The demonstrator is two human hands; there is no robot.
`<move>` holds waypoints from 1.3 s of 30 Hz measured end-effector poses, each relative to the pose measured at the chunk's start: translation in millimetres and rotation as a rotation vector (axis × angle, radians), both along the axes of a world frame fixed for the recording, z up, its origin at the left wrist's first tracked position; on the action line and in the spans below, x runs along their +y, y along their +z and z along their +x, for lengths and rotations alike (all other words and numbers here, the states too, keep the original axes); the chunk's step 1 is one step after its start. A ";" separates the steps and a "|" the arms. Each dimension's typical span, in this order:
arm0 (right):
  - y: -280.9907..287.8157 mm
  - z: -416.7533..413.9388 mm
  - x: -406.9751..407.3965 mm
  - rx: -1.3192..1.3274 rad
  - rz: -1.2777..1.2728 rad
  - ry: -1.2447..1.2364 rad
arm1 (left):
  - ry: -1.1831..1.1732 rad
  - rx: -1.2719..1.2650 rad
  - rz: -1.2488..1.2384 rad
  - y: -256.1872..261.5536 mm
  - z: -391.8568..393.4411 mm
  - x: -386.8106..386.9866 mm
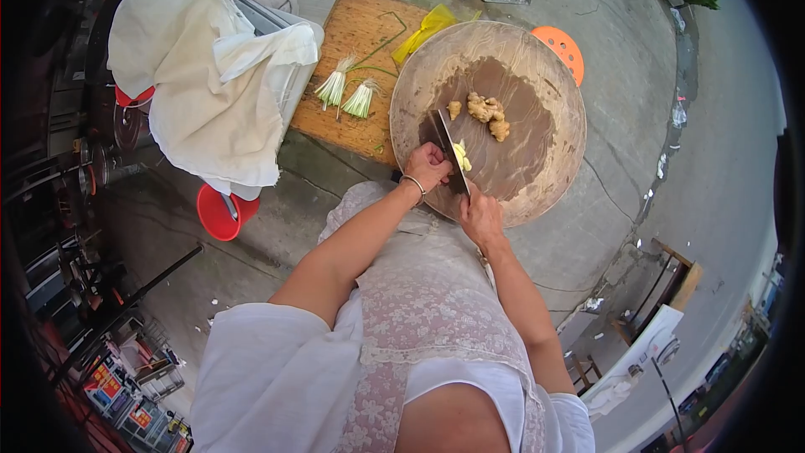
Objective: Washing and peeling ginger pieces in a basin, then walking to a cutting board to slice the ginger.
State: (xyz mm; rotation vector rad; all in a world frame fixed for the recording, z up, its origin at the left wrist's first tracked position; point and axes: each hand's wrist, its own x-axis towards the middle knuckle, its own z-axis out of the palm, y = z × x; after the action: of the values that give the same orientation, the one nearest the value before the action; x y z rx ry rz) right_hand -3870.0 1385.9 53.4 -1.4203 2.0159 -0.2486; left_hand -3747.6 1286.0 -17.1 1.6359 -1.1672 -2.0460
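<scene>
My right hand [483, 217] grips the handle of a cleaver [450, 150], whose blade stands edge-down over a round wooden chopping block [566, 151]. Beside the blade's left face my left hand [429, 167] has its fingers curled in; what lies under the fingertips is hidden. Pale yellow pieces of cut ginger [462, 156] lie against the blade's right side. Farther up the block are a knobbly ginger root [487, 114] and a small separate ginger piece [454, 109]. A dark wet patch [522, 151] covers the middle of the block.
Left of the block, a wooden board [352, 19] bears two bunches of scallion root ends [346, 89] and a yellow mesh bag [431, 28]. A white cloth [201, 69] drapes over a plastic tub [305, 53]. A red bucket [226, 212] and an orange stool [560, 50] stand nearby.
</scene>
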 end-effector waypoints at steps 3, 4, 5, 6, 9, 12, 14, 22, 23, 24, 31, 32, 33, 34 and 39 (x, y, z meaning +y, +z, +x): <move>11.9 0.1 -7.3 0.021 0.009 0.033 | 0.010 0.004 -0.013 -7.5 -1.4 -2.5; 18.4 3.3 -9.4 0.018 0.009 0.036 | 0.023 0.027 -0.027 -10.1 0.9 -2.8; 25.4 7.0 -11.6 -0.009 0.010 0.004 | 0.027 0.023 -0.027 -12.3 5.1 -3.6; 29.7 8.5 -11.6 -0.033 0.013 -0.028 | 0.033 0.018 -0.024 -10.9 6.6 -3.4; -0.7 12.7 -5.8 0.010 0.002 -0.016 | 0.047 0.005 -0.031 -4.3 5.0 -4.1; -2.2 7.6 -1.5 -0.012 -0.043 -0.048 | 0.043 0.059 -0.010 -0.9 5.4 0.9; -6.0 5.6 3.9 -0.026 -0.039 -0.037 | -0.018 0.070 0.005 -3.0 1.1 0.9; 30.7 7.0 -11.7 0.023 0.010 0.071 | 0.071 0.058 -0.054 -7.9 7.2 0.9; 26.4 6.2 -11.3 0.031 0.021 0.063 | 0.073 0.055 -0.048 -8.4 7.1 1.5; 17.5 6.6 -12.2 0.029 0.027 0.048 | 0.064 0.063 -0.042 -7.7 6.3 -0.6; 1.1 8.9 -9.1 -0.002 0.005 -0.002 | -0.015 0.020 -0.017 -4.1 4.3 -2.6; 5.7 7.4 -9.1 -0.002 0.007 -0.001 | -0.015 0.024 -0.021 -4.9 4.7 -2.0; 20.5 7.2 -12.8 -0.008 0.027 0.002 | -0.013 0.022 -0.018 -7.6 5.4 -0.7; 28.0 8.0 -15.4 -0.014 0.047 0.005 | 0.006 0.043 -0.024 -11.9 6.0 1.0; 0.5 10.0 -12.3 -0.023 0.006 -0.035 | -0.014 0.033 -0.024 -0.4 3.5 0.1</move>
State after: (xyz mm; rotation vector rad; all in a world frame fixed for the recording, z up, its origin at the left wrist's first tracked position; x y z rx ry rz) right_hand -3860.0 1373.6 53.9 -1.3731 2.0230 -0.2728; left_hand -3744.0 1286.0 -17.5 1.5814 -1.1908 -2.0520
